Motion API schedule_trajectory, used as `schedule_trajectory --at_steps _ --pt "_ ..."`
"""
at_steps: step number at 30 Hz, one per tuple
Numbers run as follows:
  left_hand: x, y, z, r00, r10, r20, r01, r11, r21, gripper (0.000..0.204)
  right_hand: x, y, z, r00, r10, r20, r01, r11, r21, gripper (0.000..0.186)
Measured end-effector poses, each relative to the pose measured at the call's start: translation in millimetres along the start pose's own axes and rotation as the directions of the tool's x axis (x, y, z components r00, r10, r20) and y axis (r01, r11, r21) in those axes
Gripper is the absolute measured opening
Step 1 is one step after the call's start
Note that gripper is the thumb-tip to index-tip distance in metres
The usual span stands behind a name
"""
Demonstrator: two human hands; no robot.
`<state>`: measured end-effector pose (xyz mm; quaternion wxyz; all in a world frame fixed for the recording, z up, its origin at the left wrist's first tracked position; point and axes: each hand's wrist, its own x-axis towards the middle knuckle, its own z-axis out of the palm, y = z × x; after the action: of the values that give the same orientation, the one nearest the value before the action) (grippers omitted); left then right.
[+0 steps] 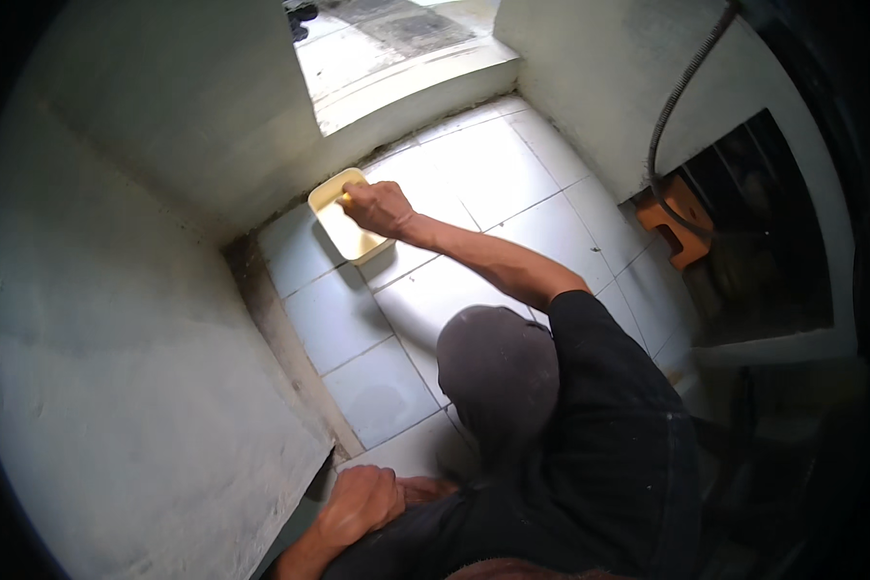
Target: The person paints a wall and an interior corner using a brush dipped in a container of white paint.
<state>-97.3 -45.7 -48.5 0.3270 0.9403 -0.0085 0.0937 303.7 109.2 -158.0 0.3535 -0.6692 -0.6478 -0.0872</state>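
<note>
A pale yellow rectangular tub (355, 251) stands on the white tiled floor, close to the far left wall. My right hand (379, 208) reaches over its far right side, fingers closed round a small tool with a yellow handle (345, 198). The tool's working end, inside the tub, is too small to make out. Low in the view my left hand (362, 503) is curled closed in front of my black clothing. Whatever its fingers hold, if anything, is hidden. Bare skin shows just right of it, partly covered.
A rounded dark grey cloth shape (498, 372) rises over the tiles before me. Pale walls (126, 319) stand left and beyond, with a doorway sill (416, 92) at the far side. At right, an orange plastic stool (681, 222) sits in a dark recess, below a hanging flexible hose (659, 126).
</note>
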Motion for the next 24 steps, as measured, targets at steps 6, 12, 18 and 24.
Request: schedule_trajectory --at_steps 6,12,18,24 --pt "17.7 3.9 -12.5 0.983 -0.023 0.184 0.044 0.993 -0.109 0.018 -10.3 -16.6 20.5 0.992 0.124 -0.032 -0.121 0.989 0.082 0.029" --pt "16.6 1.7 -6.5 0.946 0.231 -0.228 -0.25 0.967 -0.057 0.011 -7.3 -14.7 11.1 0.918 0.391 0.073 -0.397 0.891 0.223 0.033" --pt "17.8 18.5 -6.7 0.981 0.138 -0.139 -0.161 0.972 -0.173 0.01 -18.5 23.5 -13.1 0.937 0.333 -0.106 -0.319 0.939 0.127 0.028" --pt "19.2 6.1 -7.4 0.907 -0.249 0.34 0.236 0.968 0.079 0.016 -22.9 45.1 -10.7 0.982 0.189 -0.011 -0.189 0.982 0.005 0.022"
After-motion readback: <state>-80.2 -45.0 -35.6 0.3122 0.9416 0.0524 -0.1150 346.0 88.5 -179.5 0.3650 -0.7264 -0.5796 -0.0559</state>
